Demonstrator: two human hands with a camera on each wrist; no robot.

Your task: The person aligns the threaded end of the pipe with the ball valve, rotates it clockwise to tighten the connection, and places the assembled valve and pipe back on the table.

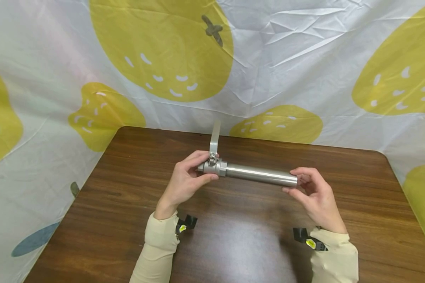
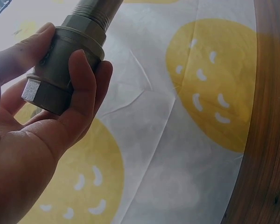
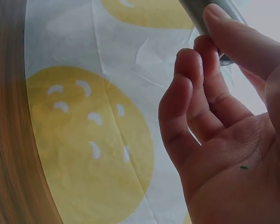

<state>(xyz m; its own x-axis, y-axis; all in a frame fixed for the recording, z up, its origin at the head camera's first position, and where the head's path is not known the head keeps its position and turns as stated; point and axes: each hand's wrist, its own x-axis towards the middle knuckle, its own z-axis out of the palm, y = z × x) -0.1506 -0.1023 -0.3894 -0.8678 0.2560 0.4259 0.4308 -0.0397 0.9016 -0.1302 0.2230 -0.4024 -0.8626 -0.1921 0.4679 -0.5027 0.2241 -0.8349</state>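
A steel ball valve (image 1: 212, 166) with a flat lever handle (image 1: 215, 138) pointing away from me is screwed onto a polished steel pipe (image 1: 260, 175); the assembly is held level above the wooden table (image 1: 233, 236). My left hand (image 1: 185, 181) grips the valve body (image 2: 60, 70), thumb and fingers curled round it. My right hand (image 1: 313, 192) pinches the pipe's right end (image 3: 210, 14) between thumb and fingertips.
A white cloth with yellow fruit prints (image 1: 163, 51) hangs behind the table and drapes past its left and right edges. Black wrist-camera mounts (image 1: 185, 224) sit at both cream sleeves. Bare tabletop lies under and in front of the hands.
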